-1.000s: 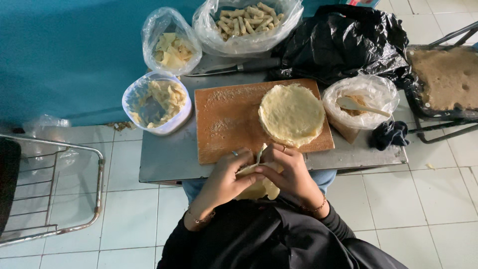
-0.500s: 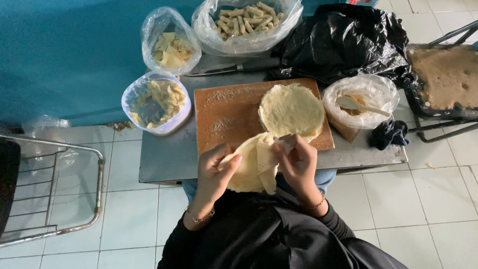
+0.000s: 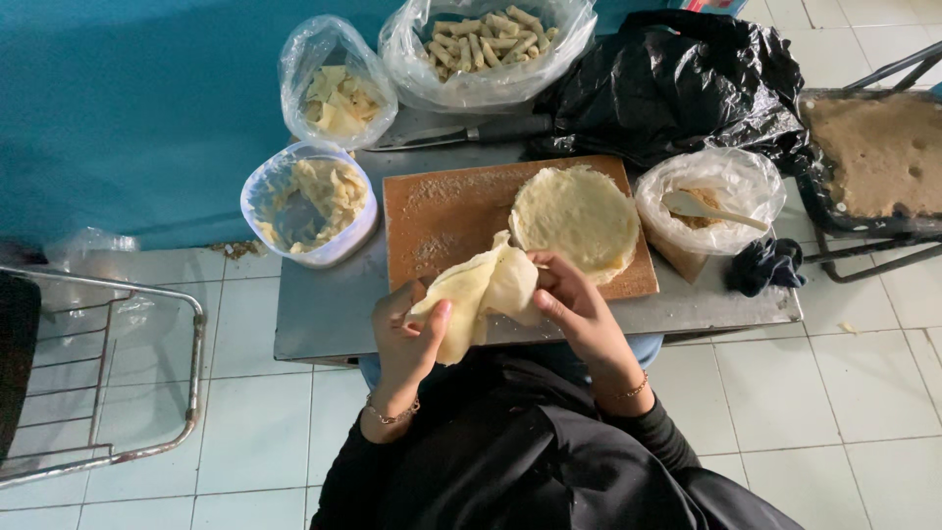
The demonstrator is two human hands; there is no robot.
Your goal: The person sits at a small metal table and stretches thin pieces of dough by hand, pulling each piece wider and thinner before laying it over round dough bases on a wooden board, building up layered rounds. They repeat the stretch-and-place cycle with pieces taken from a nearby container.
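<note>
left hand [image 3: 404, 329] and right hand [image 3: 574, 299] both raised over tabletop [image 3: 324, 314] edge, each grip pinching one thin wrapper sheet [image 3: 481, 290], palms facing inward

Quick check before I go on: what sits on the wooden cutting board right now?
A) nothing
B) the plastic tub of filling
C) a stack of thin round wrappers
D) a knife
C: a stack of thin round wrappers lies on the right part of the cutting board, while the left hand and right hand hold a single wrapper sheet over the table's near edge.
</note>
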